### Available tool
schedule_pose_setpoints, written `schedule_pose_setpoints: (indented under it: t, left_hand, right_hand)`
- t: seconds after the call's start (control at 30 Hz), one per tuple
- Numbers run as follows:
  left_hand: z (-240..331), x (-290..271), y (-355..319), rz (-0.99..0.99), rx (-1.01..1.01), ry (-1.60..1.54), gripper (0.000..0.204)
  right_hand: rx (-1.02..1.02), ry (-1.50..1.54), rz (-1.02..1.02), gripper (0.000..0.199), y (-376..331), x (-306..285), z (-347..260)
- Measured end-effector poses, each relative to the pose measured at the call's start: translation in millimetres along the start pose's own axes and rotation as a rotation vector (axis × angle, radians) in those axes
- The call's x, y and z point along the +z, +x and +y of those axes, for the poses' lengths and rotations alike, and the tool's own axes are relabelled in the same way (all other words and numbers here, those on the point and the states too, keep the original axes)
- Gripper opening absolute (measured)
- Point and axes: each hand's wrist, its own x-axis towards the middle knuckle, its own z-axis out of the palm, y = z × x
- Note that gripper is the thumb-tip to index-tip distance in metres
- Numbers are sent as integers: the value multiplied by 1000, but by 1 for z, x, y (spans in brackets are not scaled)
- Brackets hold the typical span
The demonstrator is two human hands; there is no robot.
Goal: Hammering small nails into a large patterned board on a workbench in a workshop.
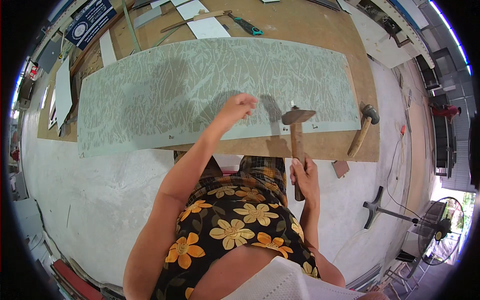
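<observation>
My right hand (pixel 305 176) grips the wooden handle of a hammer (pixel 297 141), its dark metal head raised above the near edge of a panel. Over that panel my left hand (pixel 237 111) hangs with its fingers curled in a pinch; anything between the fingertips is too small to make out. The long panel (pixel 165 90) is pale green with a grass-like pattern and lies across the table. Tiny metal pieces, perhaps tacks or screws, sit along its near border, to the left and right of my left hand.
A black-headed mallet (pixel 364 131) rests on the brown table (pixel 240 146) right of the panel. Beyond it lie a teal-handled saw (pixel 245 25), wooden sticks and white strips (pixel 204 22). A standing fan (pixel 439 232) and a cable are on the floor at right.
</observation>
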Motion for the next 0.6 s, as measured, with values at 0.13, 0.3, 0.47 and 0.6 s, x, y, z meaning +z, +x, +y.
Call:
schedule_pose_setpoints:
  t: [0.13,0.3,0.47,0.6]
  left_hand:
    - [-20,-30,-23,12,-9,-243,29]
    - [-22,-46,-50,41,74,-434,25]
    - [-22,-62,-75,176,68,-377,24]
    - [-19,-77,-89,252,94,-247,20]
  right_hand:
    - [-9,-58,-96,21,3,17,-3]
    - [15,-65,-168,24,4,31,-1]
    - [32,-65,-229,27,1,42,-1]
    - [44,-72,-235,23,0,45,-3]
